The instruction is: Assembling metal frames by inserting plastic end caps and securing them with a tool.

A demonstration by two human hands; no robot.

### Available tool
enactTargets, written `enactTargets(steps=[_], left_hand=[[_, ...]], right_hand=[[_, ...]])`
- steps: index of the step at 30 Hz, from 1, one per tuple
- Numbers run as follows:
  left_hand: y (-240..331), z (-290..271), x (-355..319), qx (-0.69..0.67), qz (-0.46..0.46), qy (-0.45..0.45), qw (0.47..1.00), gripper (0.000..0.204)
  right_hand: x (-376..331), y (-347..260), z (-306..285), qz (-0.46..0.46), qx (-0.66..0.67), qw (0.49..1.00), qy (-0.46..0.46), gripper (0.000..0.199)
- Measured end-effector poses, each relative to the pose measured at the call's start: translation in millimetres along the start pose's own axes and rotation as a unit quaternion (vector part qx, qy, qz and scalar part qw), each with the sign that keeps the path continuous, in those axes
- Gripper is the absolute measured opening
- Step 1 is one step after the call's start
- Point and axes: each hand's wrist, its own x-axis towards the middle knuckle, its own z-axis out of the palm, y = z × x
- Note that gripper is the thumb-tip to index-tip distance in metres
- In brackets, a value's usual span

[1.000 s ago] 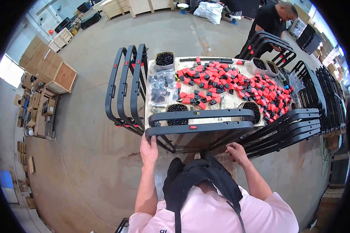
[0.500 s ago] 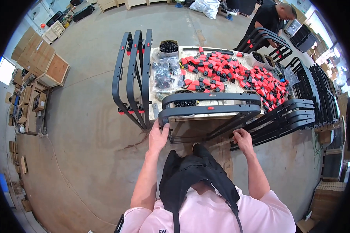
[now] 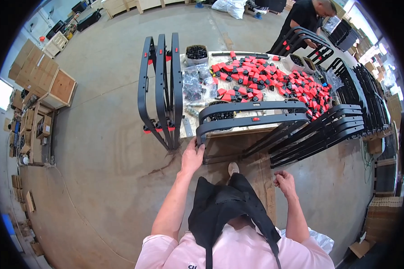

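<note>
My left hand (image 3: 193, 156) is closed around the left upright of a black tubular metal frame (image 3: 256, 120) that carries a small red part on its top bar. Behind it, against the near table edge, leans a second black frame (image 3: 256, 104). My right hand (image 3: 286, 183) hangs in the air to the right, fingers curled together. Whatever those fingers may hold is hidden. Past it, several more black frames (image 3: 332, 123) lean at the table's right front.
Red and black plastic parts (image 3: 251, 74) cover much of the table (image 3: 191, 117), beside boxes of small black pieces (image 3: 196, 54). Black frames (image 3: 160, 85) stand at its left end. A co-worker (image 3: 303, 20) bends over frames (image 3: 300, 42) at the far right.
My right hand has drawn back toward me, away from the frames. My left hand keeps its grip on the frame. The view has shifted slightly.
</note>
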Motion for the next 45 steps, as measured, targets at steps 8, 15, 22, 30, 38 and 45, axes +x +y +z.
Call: enactTargets(steps=[8, 15, 22, 30, 38, 45], left_hand=[[2, -7, 0, 0.030, -0.040, -0.019, 0.999, 0.055], [10, 3, -3, 0.023, -0.067, 0.016, 0.997, 0.053], [18, 17, -6, 0.028, -0.073, 0.063, 0.995, 0.039], [35, 16, -19, 0.033, -0.102, 0.066, 0.992, 0.047], [23, 13, -80, 0.096, -0.049, 0.102, 0.989, 0.054], [57, 1, -117, 0.078, -0.127, -0.023, 0.989, 0.047]], right_hand=[[45, -29, -28, -0.047, -0.007, 0.999, 0.000, 0.028], [98, -93, -57, -0.115, -0.018, 0.993, -0.027, 0.026], [119, -131, -47, -0.137, -0.091, 0.979, -0.118, 0.026], [191, -143, 25, -0.216, -0.281, 0.929, -0.104, 0.037], [312, -161, 119, -0.464, -0.222, 0.857, 0.036, 0.051], [359, -163, 159, -0.378, -0.311, 0.869, 0.065, 0.052]])
